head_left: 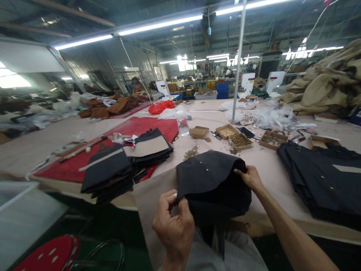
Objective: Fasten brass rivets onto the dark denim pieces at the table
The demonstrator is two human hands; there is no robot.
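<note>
A dark fabric piece (210,177) with small brass studs lies at the near table edge in front of me. My left hand (173,222) is closed, pinching the piece's lower left corner. My right hand (249,177) is closed on its right edge. Part of the fabric hangs down over the table edge toward my lap.
Stacks of dark fabric lie at left (113,171) and right (324,180). Small cardboard boxes of brass studs (239,140) and loose studs (191,152) sit behind the piece. A red mat (141,126), a metal pole (238,64), a red stool (50,256) and another person (137,86) far back.
</note>
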